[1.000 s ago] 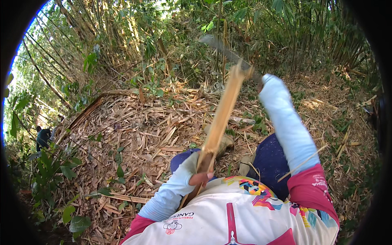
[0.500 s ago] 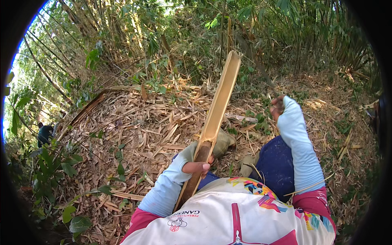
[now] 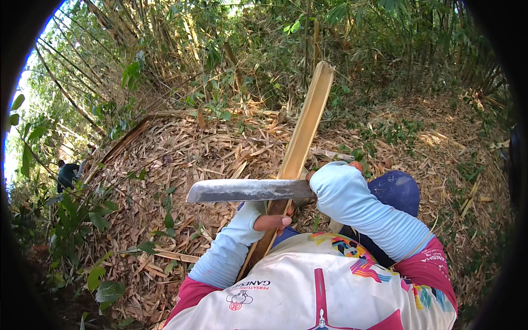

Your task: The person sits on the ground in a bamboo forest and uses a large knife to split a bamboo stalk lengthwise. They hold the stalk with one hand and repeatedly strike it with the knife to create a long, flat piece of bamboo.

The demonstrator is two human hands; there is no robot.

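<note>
A long split piece of bamboo (image 3: pixel 306 129), pale and hollowed on its inner face, slants from my lap up and away to the right. My left hand (image 3: pixel 275 222) is wrapped round its lower, darker part, with the thumb across the front. My right hand (image 3: pixel 329 180), mostly covered by a light blue sleeve, grips a machete by its handle, which is hidden. The broad grey machete blade (image 3: pixel 247 190) points left and lies across the bamboo, just above my left hand. Whether the blade touches the bamboo I cannot tell.
Dry bamboo leaves (image 3: pixel 181 176) cover the ground around me. My bent knee in dark blue (image 3: pixel 397 192) is beyond the right forearm. Green leafy plants (image 3: pixel 71 220) grow at the left, and a person in dark clothes (image 3: pixel 67 176) is farther off there. Bamboo stems stand behind.
My right hand has come down and left from beside the knee, bringing the machete blade into view over the bamboo. The left hand keeps its hold; the bamboo's far end has shifted slightly right.
</note>
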